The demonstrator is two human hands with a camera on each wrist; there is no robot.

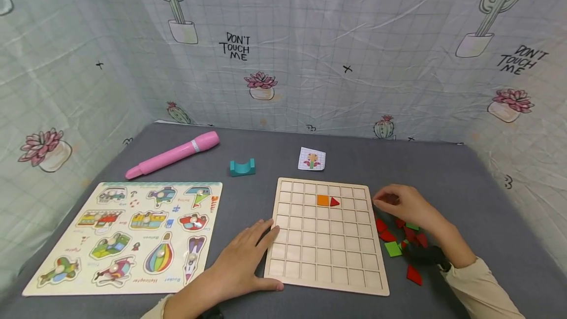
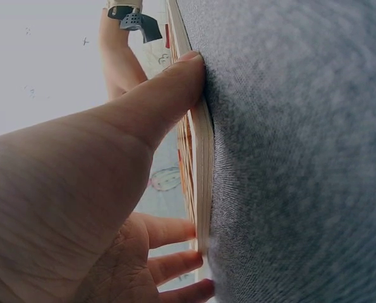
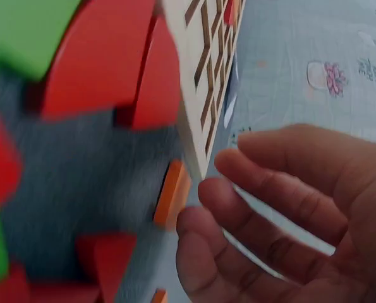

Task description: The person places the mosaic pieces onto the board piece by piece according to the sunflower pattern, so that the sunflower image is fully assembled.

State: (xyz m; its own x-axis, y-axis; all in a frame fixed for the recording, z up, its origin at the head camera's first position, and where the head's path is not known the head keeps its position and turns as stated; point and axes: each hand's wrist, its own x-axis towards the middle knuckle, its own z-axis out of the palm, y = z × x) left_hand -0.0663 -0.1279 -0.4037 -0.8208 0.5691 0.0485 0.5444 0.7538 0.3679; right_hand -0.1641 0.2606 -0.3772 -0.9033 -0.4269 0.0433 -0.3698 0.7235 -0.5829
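A wooden grid board (image 1: 328,250) lies in the middle of the grey table, with an orange square (image 1: 323,200) and a red triangle (image 1: 334,202) set in its upper rows. My left hand (image 1: 248,255) rests flat against the board's left edge (image 2: 203,145), fingers straight and thumb at the front corner. My right hand (image 1: 403,205) hovers just right of the board, above a scatter of red and green pieces (image 1: 400,238). In the right wrist view its fingers (image 3: 289,214) curl loosely and hold nothing, close to an orange piece (image 3: 172,192) lying beside the board (image 3: 203,76).
A picture peg puzzle (image 1: 126,235) lies at the left. Behind it are a pink marker (image 1: 173,154), a teal arch block (image 1: 242,167) and a small pattern card (image 1: 312,159). Cactus-print cloth walls close in the table on three sides.
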